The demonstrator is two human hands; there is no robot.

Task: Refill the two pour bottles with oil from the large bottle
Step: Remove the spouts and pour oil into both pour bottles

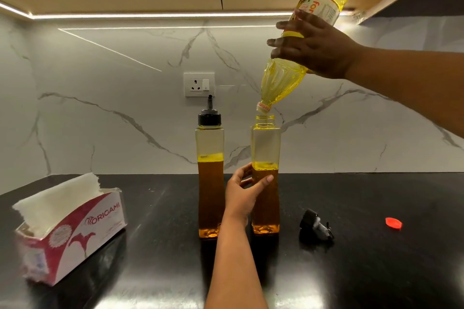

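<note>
Two tall square pour bottles stand side by side on the black counter (376,271). The left pour bottle (210,148) carries its black spout cap and holds oil to about two thirds. The right pour bottle (266,145) is uncapped, with a similar oil level. My left hand (244,192) grips the right pour bottle around its middle. My right hand (311,49) holds the large oil bottle (283,80) tipped steeply, its mouth just above the open neck. A black spout cap (315,224) and a red cap (393,222) lie on the counter to the right.
An open tissue box (75,228) with white paper sits at the left on the counter. A wall socket (199,84) is set in the marble backsplash behind the bottles. Overhead cabinets hang just above the raised bottle.
</note>
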